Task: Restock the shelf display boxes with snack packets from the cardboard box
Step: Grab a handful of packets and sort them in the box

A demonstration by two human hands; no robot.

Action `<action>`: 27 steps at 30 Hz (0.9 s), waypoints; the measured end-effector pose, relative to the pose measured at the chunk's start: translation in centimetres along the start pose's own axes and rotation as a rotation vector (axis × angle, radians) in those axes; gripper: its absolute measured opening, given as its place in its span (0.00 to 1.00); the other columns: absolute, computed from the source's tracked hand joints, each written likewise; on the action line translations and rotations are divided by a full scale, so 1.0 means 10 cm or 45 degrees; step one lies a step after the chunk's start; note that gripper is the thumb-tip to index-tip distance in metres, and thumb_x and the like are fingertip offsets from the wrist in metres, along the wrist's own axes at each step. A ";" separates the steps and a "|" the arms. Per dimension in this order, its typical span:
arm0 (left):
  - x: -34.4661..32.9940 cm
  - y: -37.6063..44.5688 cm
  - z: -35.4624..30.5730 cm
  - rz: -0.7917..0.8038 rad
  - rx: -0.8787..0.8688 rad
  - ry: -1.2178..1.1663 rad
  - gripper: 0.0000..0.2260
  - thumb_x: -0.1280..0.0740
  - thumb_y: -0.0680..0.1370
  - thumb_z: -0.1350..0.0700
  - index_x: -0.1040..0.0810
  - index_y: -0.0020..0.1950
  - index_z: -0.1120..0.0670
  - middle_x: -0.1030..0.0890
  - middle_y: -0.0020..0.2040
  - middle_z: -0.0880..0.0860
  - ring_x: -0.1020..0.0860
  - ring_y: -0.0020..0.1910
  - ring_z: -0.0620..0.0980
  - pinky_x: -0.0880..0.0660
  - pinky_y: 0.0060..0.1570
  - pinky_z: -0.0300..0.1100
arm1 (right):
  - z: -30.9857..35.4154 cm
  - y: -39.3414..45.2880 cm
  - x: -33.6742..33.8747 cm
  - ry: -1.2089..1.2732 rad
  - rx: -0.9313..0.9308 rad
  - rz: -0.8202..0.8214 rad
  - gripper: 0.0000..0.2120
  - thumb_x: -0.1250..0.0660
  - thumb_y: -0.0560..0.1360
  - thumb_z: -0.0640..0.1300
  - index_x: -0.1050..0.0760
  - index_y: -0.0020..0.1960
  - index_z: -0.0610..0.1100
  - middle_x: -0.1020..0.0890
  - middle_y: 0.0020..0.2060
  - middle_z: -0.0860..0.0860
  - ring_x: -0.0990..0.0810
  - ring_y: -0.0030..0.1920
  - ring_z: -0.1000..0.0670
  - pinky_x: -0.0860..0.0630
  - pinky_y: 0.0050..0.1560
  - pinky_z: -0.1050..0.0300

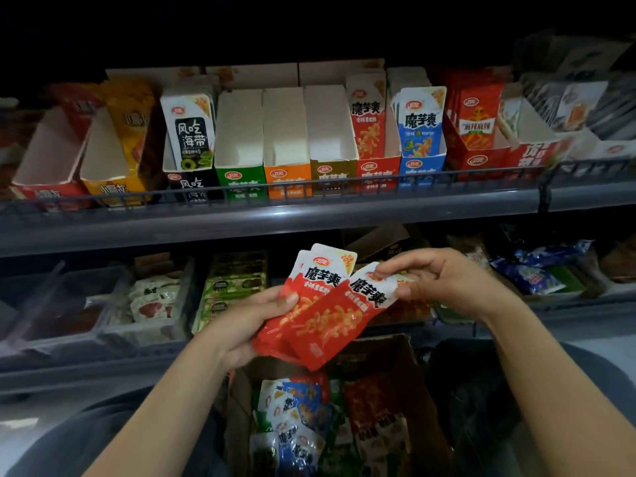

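Note:
My left hand grips a small stack of red snack packets by their lower left side. My right hand pinches the white top of the front red packet, which lies tilted across the stack. Both hands hover above the open cardboard box that holds several blue, green and red packets. On the upper shelf stands a row of display boxes: the green, orange and brown ones look empty, the red display box holds red packets, the blue holds blue ones.
A grey shelf rail runs across in front of the display boxes. The lower shelf holds clear bins and other snack packs. Blue wrapped packs lie at the right. The scene is dim.

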State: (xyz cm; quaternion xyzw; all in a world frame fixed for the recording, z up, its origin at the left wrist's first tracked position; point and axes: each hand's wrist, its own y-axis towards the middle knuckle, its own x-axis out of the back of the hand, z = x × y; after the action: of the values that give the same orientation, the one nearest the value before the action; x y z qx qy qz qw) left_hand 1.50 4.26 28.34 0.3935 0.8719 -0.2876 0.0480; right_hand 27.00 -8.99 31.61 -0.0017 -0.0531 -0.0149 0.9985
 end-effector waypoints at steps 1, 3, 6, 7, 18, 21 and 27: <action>-0.01 0.00 0.01 0.030 0.009 0.011 0.21 0.30 0.68 0.55 0.23 0.61 0.53 0.16 0.52 0.58 0.17 0.45 0.54 0.19 0.43 0.46 | 0.00 0.01 -0.02 0.024 -0.028 0.007 0.15 0.22 0.61 0.46 0.16 0.47 0.49 0.16 0.53 0.48 0.18 0.55 0.48 0.21 0.49 0.61; -0.04 0.00 0.03 0.128 0.042 0.026 0.23 0.25 0.67 0.54 0.23 0.61 0.55 0.17 0.53 0.59 0.17 0.47 0.54 0.19 0.43 0.46 | -0.02 0.03 -0.04 0.041 -0.088 0.016 0.14 0.27 0.63 0.38 0.16 0.47 0.49 0.17 0.53 0.48 0.18 0.55 0.48 0.20 0.50 0.59; -0.07 0.01 0.06 0.235 0.066 0.090 0.24 0.23 0.66 0.59 0.23 0.62 0.58 0.17 0.53 0.60 0.17 0.47 0.54 0.19 0.44 0.47 | -0.03 0.05 -0.09 0.018 -0.117 0.030 0.16 0.28 0.64 0.37 0.16 0.49 0.50 0.18 0.56 0.49 0.19 0.56 0.48 0.20 0.52 0.55; -0.08 0.02 0.07 0.220 0.055 0.115 0.23 0.26 0.68 0.61 0.24 0.62 0.58 0.17 0.52 0.60 0.17 0.46 0.54 0.19 0.45 0.48 | -0.03 0.06 -0.09 0.000 -0.103 0.016 0.17 0.28 0.64 0.37 0.16 0.51 0.50 0.18 0.56 0.50 0.19 0.57 0.49 0.20 0.52 0.55; -0.30 0.10 0.17 -0.268 -0.296 0.148 0.17 0.28 0.70 0.61 0.24 0.58 0.53 0.16 0.51 0.54 0.17 0.49 0.54 0.21 0.51 0.52 | -0.16 0.17 -0.46 -0.205 -0.285 -0.392 0.15 0.34 0.76 0.47 0.26 0.62 0.49 0.16 0.47 0.52 0.17 0.48 0.53 0.20 0.46 0.55; -0.36 0.14 0.17 -0.276 -0.356 0.311 0.18 0.29 0.73 0.59 0.27 0.62 0.51 0.17 0.53 0.52 0.18 0.51 0.52 0.22 0.54 0.55 | -0.20 0.19 -0.63 -0.305 -0.292 -0.307 0.11 0.41 0.79 0.50 0.27 0.59 0.48 0.17 0.43 0.54 0.17 0.45 0.56 0.20 0.46 0.57; -0.54 0.12 0.13 -0.027 -0.565 0.479 0.23 0.37 0.79 0.59 0.38 0.70 0.41 0.21 0.59 0.45 0.21 0.57 0.44 0.22 0.55 0.47 | -0.24 0.26 -0.71 -0.479 -0.177 -0.409 0.16 0.44 0.81 0.49 0.33 0.67 0.49 0.21 0.47 0.57 0.21 0.47 0.60 0.27 0.40 0.70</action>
State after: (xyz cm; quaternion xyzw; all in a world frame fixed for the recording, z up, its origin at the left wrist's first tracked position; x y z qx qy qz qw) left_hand 5.83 0.60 28.36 0.4106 0.9112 -0.0125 -0.0328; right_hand 20.24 -6.15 28.44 -0.0646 -0.2364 -0.1765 0.9533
